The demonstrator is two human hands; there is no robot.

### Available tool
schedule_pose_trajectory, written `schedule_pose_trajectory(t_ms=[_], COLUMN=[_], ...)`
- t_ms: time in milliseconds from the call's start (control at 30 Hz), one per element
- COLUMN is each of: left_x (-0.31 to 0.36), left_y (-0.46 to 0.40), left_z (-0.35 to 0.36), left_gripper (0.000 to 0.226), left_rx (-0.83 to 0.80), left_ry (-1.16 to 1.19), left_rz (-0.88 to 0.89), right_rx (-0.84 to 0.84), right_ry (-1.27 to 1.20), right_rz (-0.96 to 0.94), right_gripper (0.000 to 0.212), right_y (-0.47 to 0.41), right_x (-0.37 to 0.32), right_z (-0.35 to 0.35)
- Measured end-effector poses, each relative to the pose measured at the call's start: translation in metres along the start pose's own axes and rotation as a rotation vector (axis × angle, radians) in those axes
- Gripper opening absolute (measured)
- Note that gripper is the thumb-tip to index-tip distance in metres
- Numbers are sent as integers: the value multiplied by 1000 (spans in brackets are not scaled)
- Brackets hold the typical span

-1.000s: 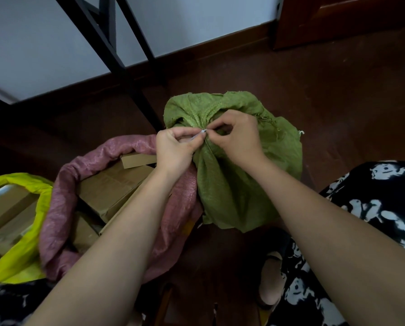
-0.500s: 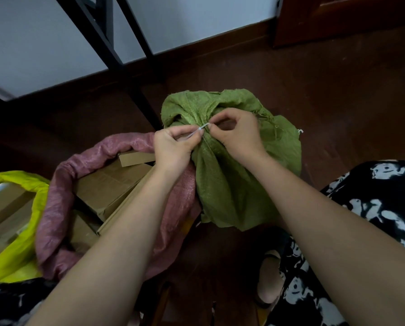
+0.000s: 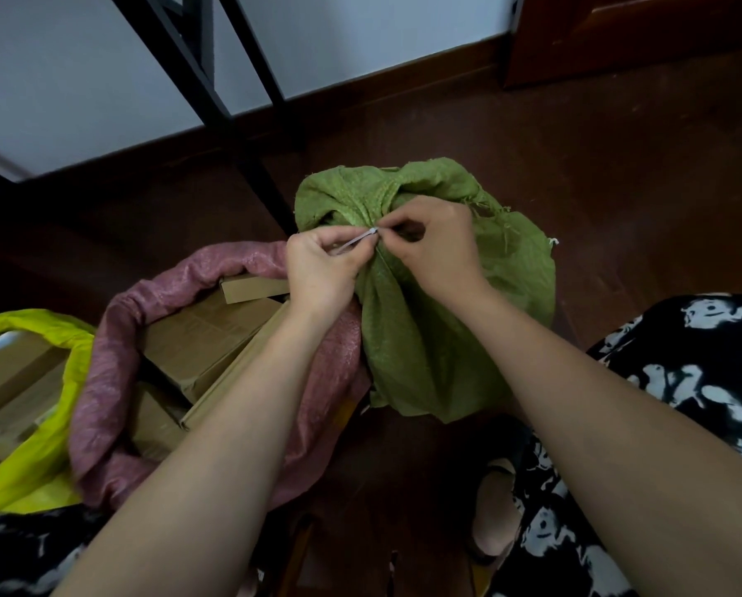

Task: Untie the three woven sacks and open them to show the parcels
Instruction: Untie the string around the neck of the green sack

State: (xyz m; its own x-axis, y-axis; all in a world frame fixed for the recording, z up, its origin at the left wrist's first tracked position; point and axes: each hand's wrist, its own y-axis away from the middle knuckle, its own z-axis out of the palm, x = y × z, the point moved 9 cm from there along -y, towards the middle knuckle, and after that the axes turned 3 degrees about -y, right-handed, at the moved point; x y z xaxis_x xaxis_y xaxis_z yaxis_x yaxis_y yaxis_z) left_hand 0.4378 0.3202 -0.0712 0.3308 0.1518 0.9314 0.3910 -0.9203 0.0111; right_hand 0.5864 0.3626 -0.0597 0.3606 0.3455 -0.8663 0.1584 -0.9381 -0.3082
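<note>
Both grips, left hand (image 3: 317,273) and right hand (image 3: 436,247), pinch the white tie (image 3: 358,240) on the green sack (image 3: 438,338).

white tie (image 3: 357,242) drawn further out, leftward

The green sack (image 3: 438,321) is coarse woven plastic cloth, matt, creased, with frayed threads at its edge. A thin pale tie (image 3: 357,240), smooth like plastic, crosses its gathered neck. The pink sack (image 3: 102,381) shows the same rough weave with a faint sheen; the yellow sack (image 3: 33,463) looks slicker and brighter. The boxes (image 3: 205,338) are plain brown cardboard, matt. The floor (image 3: 619,174) is dark reddish wood, smooth, slightly glossy. The frame legs (image 3: 197,75) are black painted metal. The printed garment (image 3: 683,381) is soft cloth.
</note>
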Motion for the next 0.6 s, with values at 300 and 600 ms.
schedule_pose_trajectory(t_ms=[300, 600], left_x=[-6, -22], left_y=[-1, 2], left_z=[2, 2], left_gripper=[18, 16], left_rx=[-15, 16], left_ry=[91, 277], left_rz=[-16, -149], right_rx=[17, 15], right_ry=[-283, -372], right_rz=[277, 380], right_gripper=[9, 8], right_y=[6, 6], right_x=[19, 31], right_z=[0, 1])
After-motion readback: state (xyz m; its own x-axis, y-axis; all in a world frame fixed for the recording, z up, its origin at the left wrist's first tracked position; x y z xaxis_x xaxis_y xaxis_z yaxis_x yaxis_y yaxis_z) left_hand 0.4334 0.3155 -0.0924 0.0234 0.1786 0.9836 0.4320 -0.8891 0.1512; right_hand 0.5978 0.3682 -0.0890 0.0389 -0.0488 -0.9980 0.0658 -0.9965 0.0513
